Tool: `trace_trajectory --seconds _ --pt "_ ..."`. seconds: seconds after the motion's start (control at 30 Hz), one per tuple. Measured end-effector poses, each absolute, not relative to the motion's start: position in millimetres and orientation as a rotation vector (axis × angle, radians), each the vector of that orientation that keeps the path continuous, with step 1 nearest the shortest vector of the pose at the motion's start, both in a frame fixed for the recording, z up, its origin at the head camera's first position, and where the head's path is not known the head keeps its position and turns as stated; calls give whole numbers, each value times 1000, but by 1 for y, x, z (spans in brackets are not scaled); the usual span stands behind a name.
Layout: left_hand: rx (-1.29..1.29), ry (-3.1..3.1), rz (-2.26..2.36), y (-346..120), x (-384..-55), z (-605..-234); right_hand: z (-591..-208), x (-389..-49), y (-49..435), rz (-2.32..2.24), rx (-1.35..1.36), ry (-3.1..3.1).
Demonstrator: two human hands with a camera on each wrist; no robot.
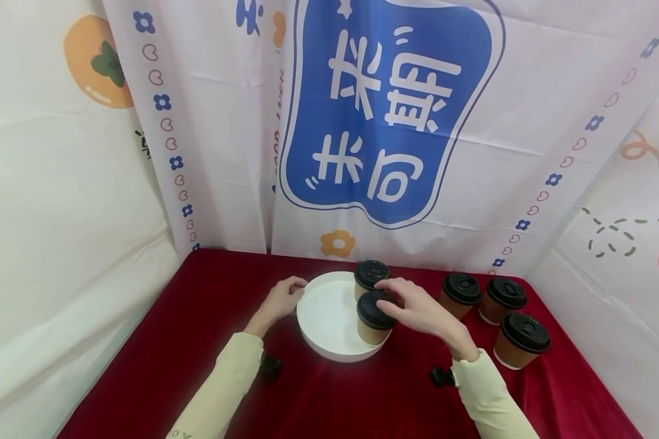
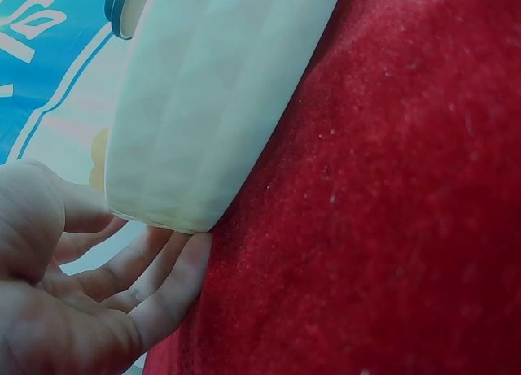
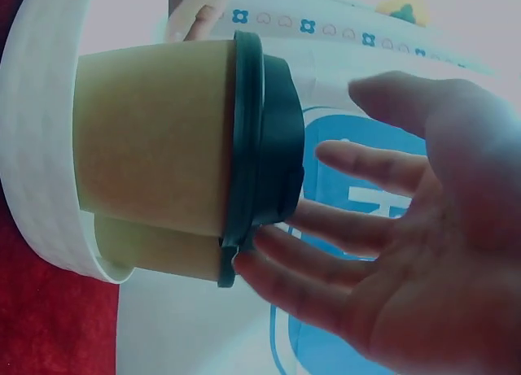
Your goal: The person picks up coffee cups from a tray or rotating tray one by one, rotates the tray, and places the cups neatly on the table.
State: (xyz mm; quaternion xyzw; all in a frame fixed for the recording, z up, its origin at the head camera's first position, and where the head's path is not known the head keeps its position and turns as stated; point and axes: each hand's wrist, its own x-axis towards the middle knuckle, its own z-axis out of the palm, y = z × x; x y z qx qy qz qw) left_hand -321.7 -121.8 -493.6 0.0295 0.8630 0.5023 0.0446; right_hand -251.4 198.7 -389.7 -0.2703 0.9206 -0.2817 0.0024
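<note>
A round white tray (image 1: 326,317) with a low faceted wall stands on the red cloth. Two brown paper coffee cups with black lids, a back cup (image 1: 371,272) and a front cup (image 1: 374,334), stand upright on its right side. My left hand (image 1: 282,300) is at the tray's left rim; in the left wrist view its fingers (image 2: 175,289) lie loosely bent against the wall's end. Above the cups my right hand (image 1: 420,308) has its fingers spread, thumb apart. The right wrist view shows its fingertips (image 3: 248,265) right at the lids, with nothing gripped.
Right of the tray, three more lidded cups stand on the cloth: one near my right wrist (image 1: 461,289), one behind (image 1: 503,297) and one in front (image 1: 522,340). A printed white curtain (image 1: 236,201) hangs along the back, with white cloth at both sides.
</note>
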Motion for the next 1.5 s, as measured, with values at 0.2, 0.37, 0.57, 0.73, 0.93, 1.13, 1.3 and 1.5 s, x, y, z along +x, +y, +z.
trace_trajectory --seconds 0.2,0.37,0.57,0.73,0.93,1.13,1.3,1.5 --pt "93 2645 1526 -122 -321 -493 -391 -249 191 -717 -861 2904" --pt "101 2630 1542 -123 -322 -494 -391 -247 185 -629 -825 2908" --pt "113 2623 1555 -124 -323 -495 -392 -247 183 -591 -831 2904" --pt "120 2648 1532 -124 -324 -495 -395 -247 182 -582 -821 2911" --pt "119 2620 1555 -123 -323 -496 -398 -246 181 -608 -791 2931" --pt "114 2603 1578 -123 -323 -496 -401 -247 182 -670 -762 2941" --pt "115 2621 1554 -123 -322 -496 -401 -248 186 -734 -761 2949" --pt "121 2651 1536 -123 -322 -496 -395 -246 192 -814 -782 2950"
